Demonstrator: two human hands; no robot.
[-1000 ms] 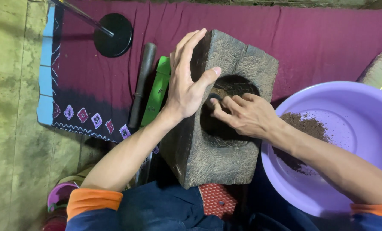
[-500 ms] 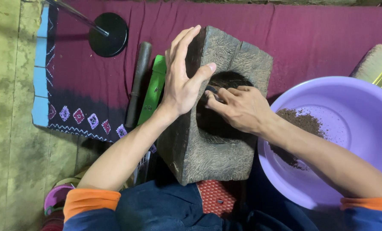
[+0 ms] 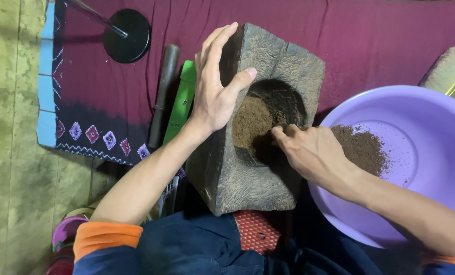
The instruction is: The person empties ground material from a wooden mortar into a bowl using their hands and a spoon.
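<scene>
The left hand (image 3: 214,86) lies flat and open, fingers stretched together toward the far side, thumb splayed out to the right. Its bare forearm runs back toward the near left. The right hand (image 3: 309,150) is loosely curled, fingertips pointing left, its forearm reaching in from the near right.

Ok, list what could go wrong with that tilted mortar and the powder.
1. The stone mortar stands tipped, steadied only by the left hand; it might slip or roll.
2. The right hand scoops brown powder near the mortar's edge; some could miss the purple basin and land on the maroon cloth.
</scene>
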